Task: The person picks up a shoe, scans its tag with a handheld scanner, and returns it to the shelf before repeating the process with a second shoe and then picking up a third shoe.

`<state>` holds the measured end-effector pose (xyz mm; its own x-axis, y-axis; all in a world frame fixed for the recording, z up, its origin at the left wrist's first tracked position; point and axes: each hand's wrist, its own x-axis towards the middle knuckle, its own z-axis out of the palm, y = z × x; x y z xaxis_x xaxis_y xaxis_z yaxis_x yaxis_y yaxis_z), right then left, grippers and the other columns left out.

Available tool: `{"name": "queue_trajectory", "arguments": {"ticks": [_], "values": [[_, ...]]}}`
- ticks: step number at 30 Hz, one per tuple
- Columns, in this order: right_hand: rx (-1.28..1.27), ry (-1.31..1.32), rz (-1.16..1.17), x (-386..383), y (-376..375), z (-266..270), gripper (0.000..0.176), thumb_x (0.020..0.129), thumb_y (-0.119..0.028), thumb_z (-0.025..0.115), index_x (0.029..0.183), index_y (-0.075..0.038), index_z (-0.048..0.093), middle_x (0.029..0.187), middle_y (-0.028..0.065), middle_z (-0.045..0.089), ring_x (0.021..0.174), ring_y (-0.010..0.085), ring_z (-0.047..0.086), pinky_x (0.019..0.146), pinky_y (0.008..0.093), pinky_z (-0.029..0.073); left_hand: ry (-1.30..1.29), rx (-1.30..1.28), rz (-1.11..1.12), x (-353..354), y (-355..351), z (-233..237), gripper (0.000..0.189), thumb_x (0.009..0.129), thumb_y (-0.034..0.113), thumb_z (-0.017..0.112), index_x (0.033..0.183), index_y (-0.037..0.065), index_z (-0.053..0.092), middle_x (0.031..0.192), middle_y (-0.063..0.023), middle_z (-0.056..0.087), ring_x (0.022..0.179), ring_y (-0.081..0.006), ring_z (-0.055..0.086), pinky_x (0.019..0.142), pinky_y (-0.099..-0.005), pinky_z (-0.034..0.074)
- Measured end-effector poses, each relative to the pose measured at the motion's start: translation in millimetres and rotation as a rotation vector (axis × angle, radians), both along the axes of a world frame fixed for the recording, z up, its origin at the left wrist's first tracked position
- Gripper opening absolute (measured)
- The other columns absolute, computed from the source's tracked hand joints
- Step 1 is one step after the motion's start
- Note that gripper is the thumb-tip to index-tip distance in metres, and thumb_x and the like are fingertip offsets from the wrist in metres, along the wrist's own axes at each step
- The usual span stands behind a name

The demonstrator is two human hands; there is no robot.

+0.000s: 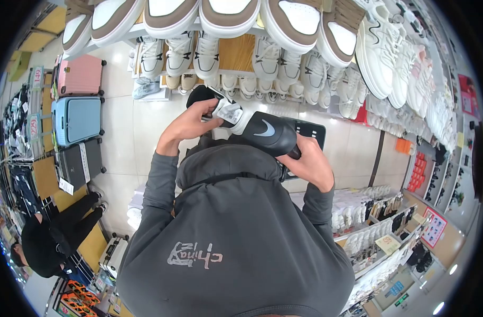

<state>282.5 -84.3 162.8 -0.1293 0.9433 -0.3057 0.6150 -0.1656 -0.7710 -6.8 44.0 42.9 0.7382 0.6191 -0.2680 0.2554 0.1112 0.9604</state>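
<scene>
My left hand point(202, 119) is closed, thumb and fingers pinching a black-and-white shoe part with a white printed label point(230, 113) on it. My right hand point(311, 161) is wrapped round the far end of a black shoe point(268, 134) with a large grey swoosh on its side. White material shows between the label and the swoosh. I cannot tell whether the hands hold one shoe or a pair. Both hands are in front of my dark grey top. Behind the right hand lies a dark rectangular thing with rounded corners point(316, 132), partly covered by the shoe.
Shelves of white and brown sneakers point(226, 16) run across the front, with white sneakers point(207, 55) below. Pink point(80, 74), blue point(79, 120) and black suitcases stand on the left. A person in black point(54, 238) is at lower left. Shoe racks point(379, 227) stand on the right.
</scene>
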Motion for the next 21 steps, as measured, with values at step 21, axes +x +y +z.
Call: {"name": "queue_trajectory", "arguments": {"ticks": [21], "values": [[0.095, 0.205, -0.264, 11.9, 7.1, -54.7, 0.051, 0.093, -0.027, 0.076, 0.128, 0.004, 0.057, 0.096, 0.0217, 0.072, 0.087, 0.0311, 0.071, 0.081, 0.0392, 0.054, -0.186, -0.307, 0.365, 46.0, -5.4, -31.5, 0.033, 0.096, 0.000, 0.066, 0.128, -0.003, 0.061, 0.113, -0.0029, 0.071, 0.094, -0.0066, 0.064, 0.084, -0.0237, 0.051]]}}
